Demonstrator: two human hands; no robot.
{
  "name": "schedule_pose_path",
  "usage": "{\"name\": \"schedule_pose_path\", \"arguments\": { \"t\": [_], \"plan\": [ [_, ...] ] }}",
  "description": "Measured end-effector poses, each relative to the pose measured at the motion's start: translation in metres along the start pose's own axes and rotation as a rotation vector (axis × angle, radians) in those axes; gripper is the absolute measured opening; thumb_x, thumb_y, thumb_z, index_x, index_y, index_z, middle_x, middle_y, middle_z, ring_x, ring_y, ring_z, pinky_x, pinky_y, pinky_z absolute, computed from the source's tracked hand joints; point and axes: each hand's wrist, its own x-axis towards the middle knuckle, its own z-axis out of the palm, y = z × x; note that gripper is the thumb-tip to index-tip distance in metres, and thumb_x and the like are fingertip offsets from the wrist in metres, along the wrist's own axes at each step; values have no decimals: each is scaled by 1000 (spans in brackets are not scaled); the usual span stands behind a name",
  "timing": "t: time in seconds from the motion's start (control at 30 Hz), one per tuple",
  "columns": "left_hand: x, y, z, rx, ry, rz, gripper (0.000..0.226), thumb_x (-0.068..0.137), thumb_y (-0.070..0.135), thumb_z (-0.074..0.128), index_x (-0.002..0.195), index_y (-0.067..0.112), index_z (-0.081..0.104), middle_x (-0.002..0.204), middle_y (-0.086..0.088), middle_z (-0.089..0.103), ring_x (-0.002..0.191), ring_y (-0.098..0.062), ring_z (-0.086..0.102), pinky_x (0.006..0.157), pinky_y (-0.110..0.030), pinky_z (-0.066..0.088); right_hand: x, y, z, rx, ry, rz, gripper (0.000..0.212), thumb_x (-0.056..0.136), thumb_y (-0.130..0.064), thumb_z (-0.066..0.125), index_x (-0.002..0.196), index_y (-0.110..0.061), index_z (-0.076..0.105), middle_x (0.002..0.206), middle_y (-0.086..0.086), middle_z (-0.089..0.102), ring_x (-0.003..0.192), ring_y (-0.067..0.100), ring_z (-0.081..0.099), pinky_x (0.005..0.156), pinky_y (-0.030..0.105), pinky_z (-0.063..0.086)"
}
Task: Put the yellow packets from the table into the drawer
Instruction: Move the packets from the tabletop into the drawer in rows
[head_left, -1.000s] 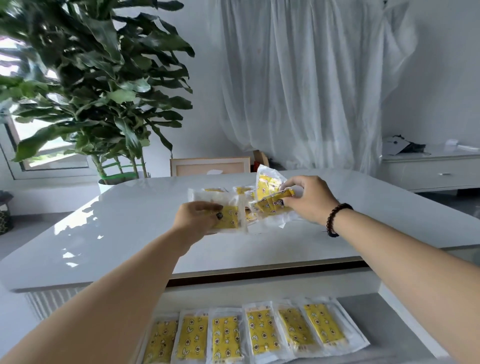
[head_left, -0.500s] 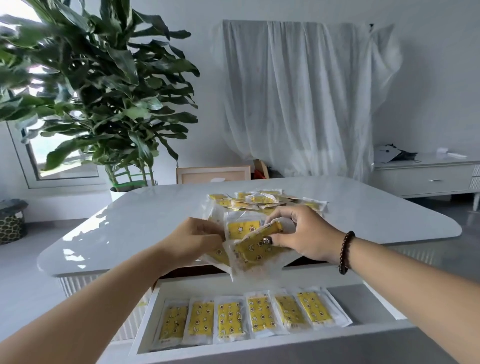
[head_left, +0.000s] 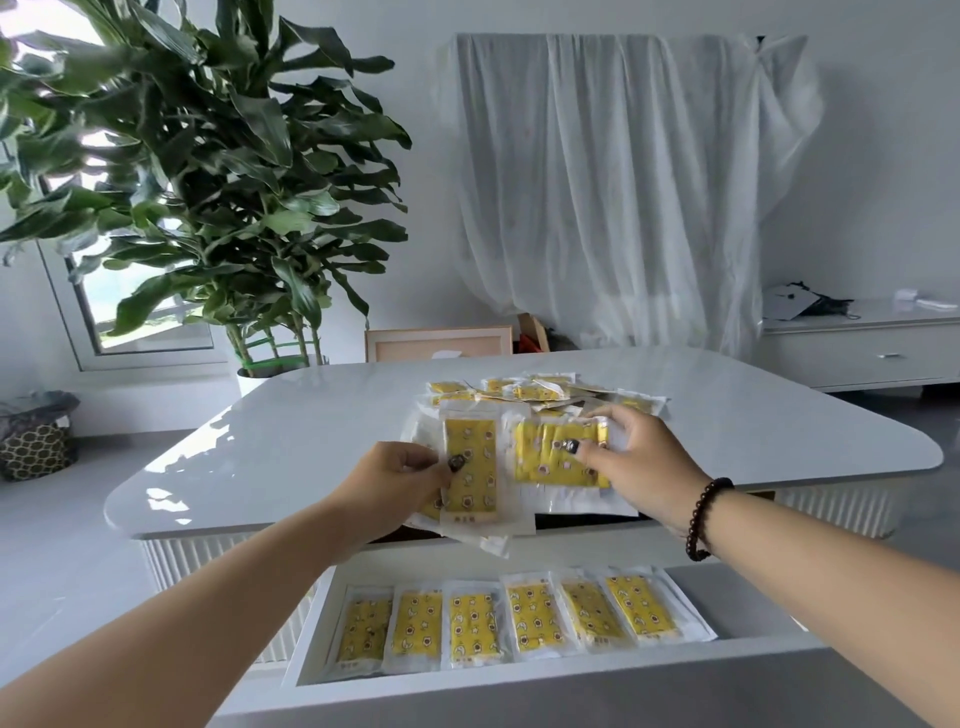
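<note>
Packets, flat rectangles, glossy clear wrap over yellow print. Left hand (head_left: 402, 480) pinches upright packet (head_left: 471, 470); right hand (head_left: 641, 465) grips sideways packet (head_left: 558, 457), both above near edge of glossy white table (head_left: 291, 441). Loose pile (head_left: 540, 392) beyond on table. Six-packet row (head_left: 524, 618) lies flat in open white drawer (head_left: 519, 675) below.

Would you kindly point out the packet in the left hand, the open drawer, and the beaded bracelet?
packet in the left hand (head_left: 472, 470), head view, on its yellow middle.
open drawer (head_left: 519, 680), head view, on its white front wall.
beaded bracelet (head_left: 701, 514), head view, on the beads at the right wrist.
</note>
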Motion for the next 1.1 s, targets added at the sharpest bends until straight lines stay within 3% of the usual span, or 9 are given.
{"name": "schedule_pose_path", "arguments": {
  "t": [0.07,0.17,0.27,0.37,0.5,0.83,0.93,1.0,1.1],
  "plan": [
    [4,-4,-1,-70,31,-30,20,94,24,60,86,15,76,85,-3,76,77,-16,69,75,-23,54,7,6,6,307,131,149,28,86,-8,64,111,-18,57,115,3,64,99,21,64,88,41,54],
    [4,-5,6,-161,49,-71,20,95,21,59,89,11,75,87,-6,76,90,-26,71,91,-44,55,12,9,17,663,202,267,48,78,6,64,121,-13,52,114,10,64,102,29,65,91,53,51],
    [4,-3,17,-192,37,-74,22,95,22,59,86,10,76,89,-9,76,96,-34,69,94,-52,51,10,11,28,613,159,267,53,74,4,67,121,-16,52,113,8,64,104,27,63,94,50,50],
    [5,-1,24,-215,35,-68,25,93,28,61,80,14,77,91,-14,74,96,-41,66,96,-57,47,6,8,33,493,131,230,46,62,-11,72,100,-33,57,114,4,62,105,25,62,92,47,52],
    [7,-1,24,-231,42,-64,24,93,27,61,82,11,76,90,-14,75,99,-40,66,95,-55,49,10,1,19,368,28,90,43,77,8,65,104,-25,59,113,-1,59,106,18,60,89,37,53],
    [10,-6,13,-190,3,-109,20,97,18,55,93,10,73,94,-12,75,88,-26,72,85,-38,57,20,8,-14,303,-178,179,47,74,3,74,115,-13,58,117,15,63,108,31,62,97,53,48],
    [9,-6,17,-168,-58,-90,19,95,22,58,91,13,75,91,-10,75,89,-34,69,91,-46,54,18,11,-1,225,-112,141,45,68,-7,81,107,-16,62,109,13,66,103,28,64,92,49,52],
    [8,-5,25,-120,-73,-63,21,94,28,61,85,17,76,79,-6,70,71,-29,57,77,-42,52,17,12,8,233,-60,116,38,69,-10,82,101,-18,63,104,9,69,101,26,65,91,47,53],
    [6,-4,36,-80,-93,-19,21,92,33,62,82,22,76,72,-7,59,69,-22,43,67,-36,37,16,13,19,237,14,95,34,70,-12,82,99,-18,65,100,6,71,98,23,67,93,44,52]
  ]
}}
